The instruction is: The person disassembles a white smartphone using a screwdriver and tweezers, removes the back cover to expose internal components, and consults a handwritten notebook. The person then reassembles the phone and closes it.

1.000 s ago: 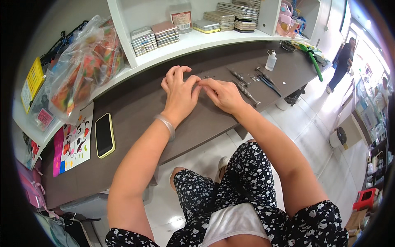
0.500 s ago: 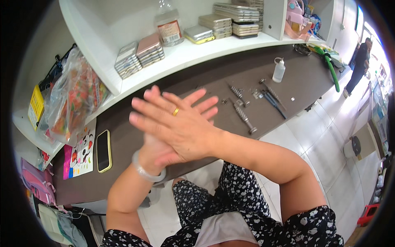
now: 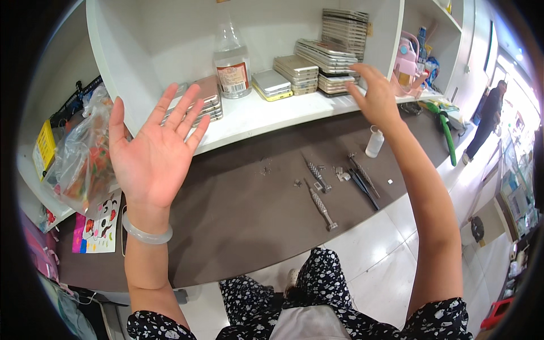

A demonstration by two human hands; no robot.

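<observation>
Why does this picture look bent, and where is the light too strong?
In the head view, the fisheye lens bows the shelf and leaves dark corners; there too, the bright opening beside the standing person looks washed out, and the floor shows glare.

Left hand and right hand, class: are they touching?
Apart. The head view shows the left hand and the right hand well separated, with the white shelf visible between them.

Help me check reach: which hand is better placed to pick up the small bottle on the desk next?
Likely the right hand: in this view it shows just above the small bottle, thumb and fingers apart. The left hand is also open, but raised well over to the left, palm showing.
</observation>
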